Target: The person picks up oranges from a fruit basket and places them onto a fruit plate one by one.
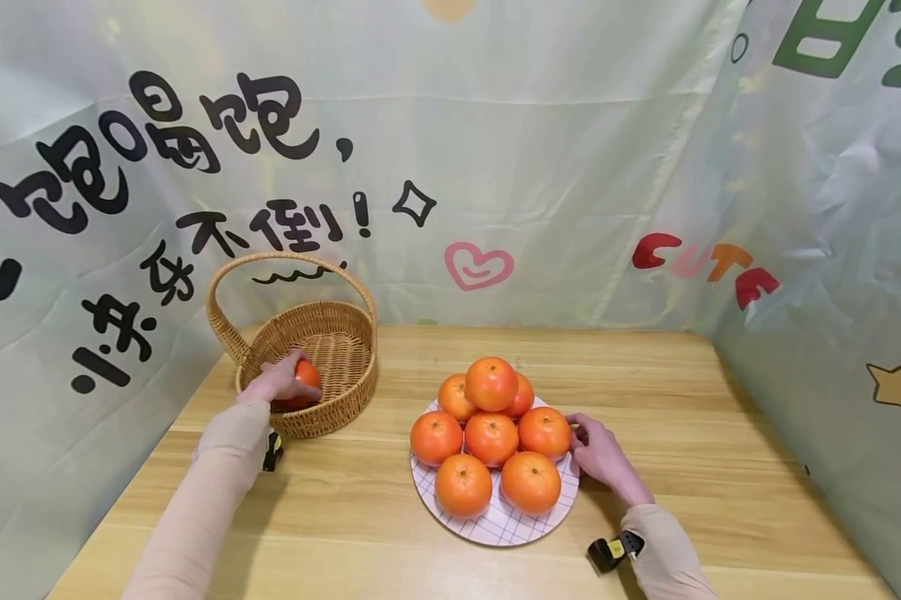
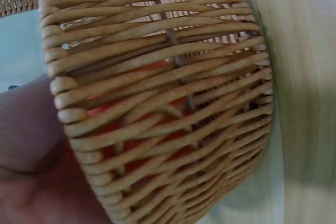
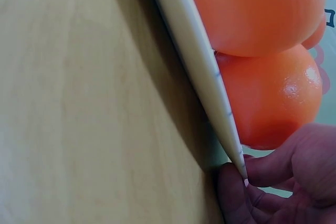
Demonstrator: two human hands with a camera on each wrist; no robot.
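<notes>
My left hand [image 1: 277, 382] reaches over the near left rim of the wicker basket [image 1: 362, 402] and grips an orange [image 1: 308, 375] low inside it. Through the weave of the basket [image 2: 173, 98] in the left wrist view, bits of the orange's skin show, and part of the left hand [image 2: 31, 145] is at the rim. My right hand [image 1: 603, 457] pinches the right edge of a round checked plate [image 1: 498, 532]. Between thumb and fingers, the plate's rim [image 3: 210, 77] shows in the right wrist view. Several oranges [image 1: 531, 483] are piled on the plate, with one on top [image 1: 491, 384].
The basket's tall handle [image 1: 292, 255] arches over its opening. Both things stand on a wooden table [image 1: 645, 367], the basket at the back left and the plate near the middle. A printed cloth [image 1: 540, 167] hangs behind and along both sides. Each wrist wears a black device [image 1: 608, 553].
</notes>
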